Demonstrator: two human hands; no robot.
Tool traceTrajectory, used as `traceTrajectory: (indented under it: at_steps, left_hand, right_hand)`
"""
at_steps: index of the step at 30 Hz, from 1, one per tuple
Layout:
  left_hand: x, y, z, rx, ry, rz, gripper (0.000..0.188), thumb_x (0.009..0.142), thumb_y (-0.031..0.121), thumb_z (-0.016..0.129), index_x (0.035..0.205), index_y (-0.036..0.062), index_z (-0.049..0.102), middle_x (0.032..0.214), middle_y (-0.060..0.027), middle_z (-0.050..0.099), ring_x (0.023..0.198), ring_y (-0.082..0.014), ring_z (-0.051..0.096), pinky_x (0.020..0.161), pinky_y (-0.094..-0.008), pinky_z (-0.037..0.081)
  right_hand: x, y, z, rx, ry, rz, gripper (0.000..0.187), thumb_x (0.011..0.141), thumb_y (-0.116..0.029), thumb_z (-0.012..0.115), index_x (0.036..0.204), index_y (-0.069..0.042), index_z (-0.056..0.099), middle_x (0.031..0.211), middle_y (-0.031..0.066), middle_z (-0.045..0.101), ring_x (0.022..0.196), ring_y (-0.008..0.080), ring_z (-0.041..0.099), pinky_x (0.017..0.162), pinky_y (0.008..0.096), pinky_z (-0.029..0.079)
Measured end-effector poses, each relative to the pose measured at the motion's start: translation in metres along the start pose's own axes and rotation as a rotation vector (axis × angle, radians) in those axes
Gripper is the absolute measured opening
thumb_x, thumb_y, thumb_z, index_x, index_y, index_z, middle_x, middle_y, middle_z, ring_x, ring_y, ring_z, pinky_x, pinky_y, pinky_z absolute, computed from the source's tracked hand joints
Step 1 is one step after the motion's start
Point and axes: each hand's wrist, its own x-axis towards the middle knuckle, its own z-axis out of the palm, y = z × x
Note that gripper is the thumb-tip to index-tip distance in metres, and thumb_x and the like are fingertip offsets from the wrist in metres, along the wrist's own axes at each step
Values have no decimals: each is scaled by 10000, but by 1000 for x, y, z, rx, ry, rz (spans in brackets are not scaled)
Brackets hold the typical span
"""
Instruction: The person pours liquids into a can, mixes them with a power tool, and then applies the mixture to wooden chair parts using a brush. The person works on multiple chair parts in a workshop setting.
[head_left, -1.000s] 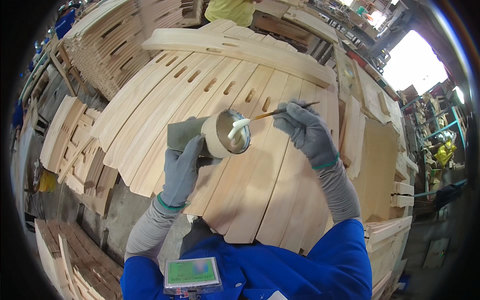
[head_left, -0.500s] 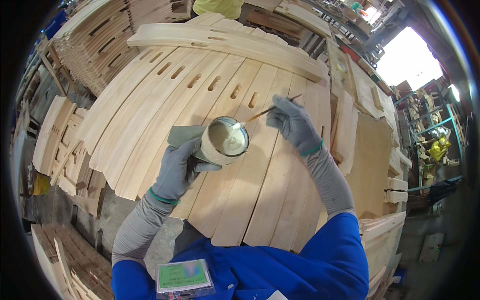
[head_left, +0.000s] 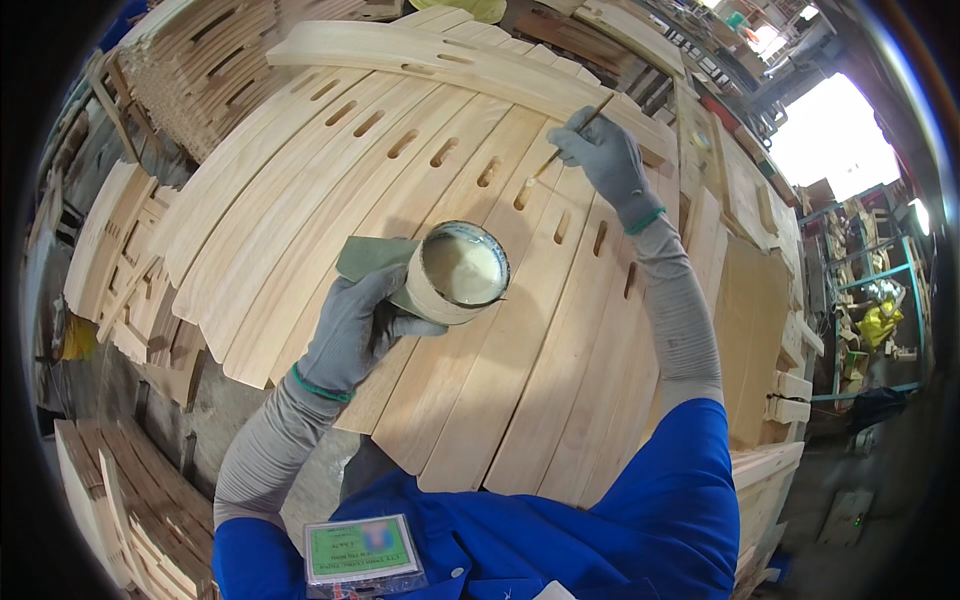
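My left hand, in a grey glove, grips a round cup of creamy white liquid. A flat green-grey piece sticks out between the cup and my fingers. My right hand, gloved alike, pinches a thin brush. Its whitened tip is at one end of an oval slot in a pale wooden board. Whether the tip is inside the slot I cannot tell. Several slotted boards lie side by side beneath both hands.
A slotted curved rail lies across the far ends of the boards. Stacked curved wood pieces stand at the far left, with more cut parts below them. A brown sheet lies to the right, near a blue-green metal rack.
My right hand has moved away from the cup, up and right, taking the brush from the liquid to a board slot. My left hand still holds the cup, almost unmoved.
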Motion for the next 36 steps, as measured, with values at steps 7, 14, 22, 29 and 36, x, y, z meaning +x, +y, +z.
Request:
traceTrajectory:
  at_steps: [7, 14, 22, 29, 36]
  left_hand:
    - [-1, -1, -3, 364, -41, 128, 318, 957, 89, 484, 1222, -87, 486, 1151, -165, 562, 999, -245, 632, 751, -342, 623]
    - [-4, 7, -1, -96, 24, -67, 334, 955, 111, 481, 1226, -84, 483, 1136, -173, 582, 972, -254, 646, 747, -342, 624]
    - [-4, 4, 7, -96, -5, -14, 343, 953, 98, 463, 1248, -77, 451, 1134, -174, 578, 975, -241, 648, 743, -328, 621]
    - [-17, 6, 7, 417, 78, 319, 387, 943, 105, 496, 1287, -58, 425, 1135, -165, 592, 979, -244, 648, 746, -347, 610]
    - [-28, 8, 28, 232, 63, 272, 438, 957, 129, 489, 1348, -37, 379, 1210, -162, 562, 1004, -243, 639, 750, -356, 608]
  right_hand:
    - [-4, -11, 6, 74, -182, -171, 199, 843, -250, 665, 822, -56, 624, 682, 10, 598, 619, 93, 528, 599, 260, 434]
    - [-2, -16, 4, 20, -274, -59, 163, 831, -193, 684, 820, -43, 621, 698, 9, 609, 645, 82, 556, 607, 235, 453]
    - [5, -3, -10, 209, -119, 104, 133, 872, -124, 654, 894, 1, 615, 798, 68, 656, 751, 134, 654, 678, 246, 551]
    - [-58, -62, -26, 540, 24, 1, 99, 852, 3, 615, 942, 27, 584, 877, 105, 662, 795, 165, 659, 718, 285, 574]
    - [-136, -94, -14, 588, -137, -64, 82, 861, 19, 615, 930, 5, 572, 889, 95, 663, 834, 150, 654, 770, 275, 541]
